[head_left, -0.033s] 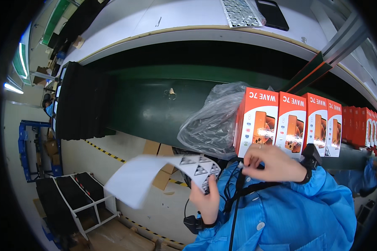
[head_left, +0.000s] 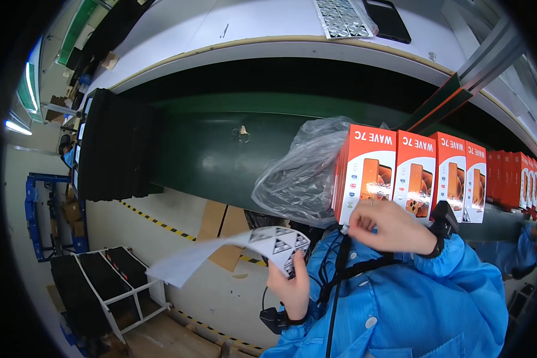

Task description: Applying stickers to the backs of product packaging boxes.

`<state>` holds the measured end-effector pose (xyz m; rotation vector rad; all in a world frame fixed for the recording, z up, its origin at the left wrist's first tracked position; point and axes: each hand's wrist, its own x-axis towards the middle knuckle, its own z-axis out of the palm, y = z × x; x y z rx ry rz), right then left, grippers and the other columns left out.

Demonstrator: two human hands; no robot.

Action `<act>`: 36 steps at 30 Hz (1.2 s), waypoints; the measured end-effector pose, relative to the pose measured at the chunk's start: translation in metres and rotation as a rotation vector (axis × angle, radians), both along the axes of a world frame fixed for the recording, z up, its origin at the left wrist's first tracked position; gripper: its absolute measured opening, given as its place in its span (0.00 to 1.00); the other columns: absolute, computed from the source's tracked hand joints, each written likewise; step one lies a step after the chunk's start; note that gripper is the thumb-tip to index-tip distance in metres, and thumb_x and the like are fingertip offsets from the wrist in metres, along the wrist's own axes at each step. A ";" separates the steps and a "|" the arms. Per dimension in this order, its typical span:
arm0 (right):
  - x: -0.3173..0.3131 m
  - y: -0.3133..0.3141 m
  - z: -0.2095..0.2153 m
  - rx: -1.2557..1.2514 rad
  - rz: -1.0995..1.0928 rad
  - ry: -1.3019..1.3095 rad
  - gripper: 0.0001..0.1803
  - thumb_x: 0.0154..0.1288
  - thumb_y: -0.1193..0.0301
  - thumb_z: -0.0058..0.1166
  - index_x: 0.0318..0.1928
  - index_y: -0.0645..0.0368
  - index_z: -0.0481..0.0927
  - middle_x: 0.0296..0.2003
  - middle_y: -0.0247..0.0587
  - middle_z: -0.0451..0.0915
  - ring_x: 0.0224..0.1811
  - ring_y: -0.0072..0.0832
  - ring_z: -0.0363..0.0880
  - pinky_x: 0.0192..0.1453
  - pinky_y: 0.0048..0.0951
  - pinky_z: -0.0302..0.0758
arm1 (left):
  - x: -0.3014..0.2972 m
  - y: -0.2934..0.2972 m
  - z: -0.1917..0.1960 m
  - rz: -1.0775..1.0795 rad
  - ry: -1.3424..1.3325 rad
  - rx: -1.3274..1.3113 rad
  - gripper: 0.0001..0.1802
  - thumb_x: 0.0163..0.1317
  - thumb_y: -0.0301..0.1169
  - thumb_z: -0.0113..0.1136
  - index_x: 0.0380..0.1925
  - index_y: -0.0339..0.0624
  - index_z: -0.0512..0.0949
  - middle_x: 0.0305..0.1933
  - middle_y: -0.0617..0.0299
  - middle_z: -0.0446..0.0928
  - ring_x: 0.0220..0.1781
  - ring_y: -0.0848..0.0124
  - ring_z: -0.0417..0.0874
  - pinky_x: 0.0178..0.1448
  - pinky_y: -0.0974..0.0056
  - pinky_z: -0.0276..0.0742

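Observation:
My left hand is closed on a sticker sheet, thumb on top. Black-and-white triangles cover the end near my thumb; the long white remainder curls away to the left and is blurred at its tip. My right hand is pinched in front of my chest, just below the nearest orange-and-white phone box. A tiny pale bit shows at its fingertips, too small to make out. The upright boxes stand in a row on the green conveyor belt, beside a crumpled clear plastic bag.
Stacked black trays stand at the belt's left. A white bench beyond the belt carries a silver sticker sheet and a black phone case. A white-framed rack and a flattened carton are on the lower left.
The free white end of the sticker sheet has swung and now looks narrower. My right hand has shifted very slightly, still pinched. The boxes and bag have stayed in place.

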<state>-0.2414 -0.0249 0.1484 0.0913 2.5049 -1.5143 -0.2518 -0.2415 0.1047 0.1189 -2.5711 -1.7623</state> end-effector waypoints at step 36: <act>0.100 0.052 0.000 0.159 -0.625 0.119 0.42 0.55 0.72 0.58 0.66 0.69 0.51 0.66 0.61 0.53 0.70 0.50 0.51 0.71 0.38 0.51 | -0.048 0.091 -0.034 -0.466 -0.337 0.889 0.24 0.73 0.37 0.33 0.61 0.31 0.59 0.62 0.47 0.66 0.66 0.58 0.65 0.71 0.55 0.56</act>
